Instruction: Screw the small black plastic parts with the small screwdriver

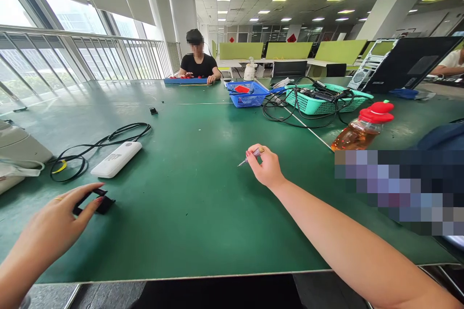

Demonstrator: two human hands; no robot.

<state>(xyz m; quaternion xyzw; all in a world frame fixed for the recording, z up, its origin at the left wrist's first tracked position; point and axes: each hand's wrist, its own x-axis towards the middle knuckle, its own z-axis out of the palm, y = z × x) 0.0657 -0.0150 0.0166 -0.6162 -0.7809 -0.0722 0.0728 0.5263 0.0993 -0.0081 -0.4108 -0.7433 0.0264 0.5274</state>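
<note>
My right hand [267, 166] is closed around the handle of a small screwdriver [259, 151] above the green table. Its thin shaft points left and slightly down, with the tip free of any other thing. At the lower left, my left hand [60, 219] pinches a small black frame-like part [105, 205] between thumb and fingers, close to the tabletop. The fingers cover some of that part, and I cannot tell its exact kind.
Near my left hand lie a white power bank [116, 159] and a black cable [125, 129]. Farther off are a small black piece [154, 111], a blue basket [248, 100], a green basket [308, 105] with cables and a red-capped bottle [362, 128]. A person [198, 65] sits opposite.
</note>
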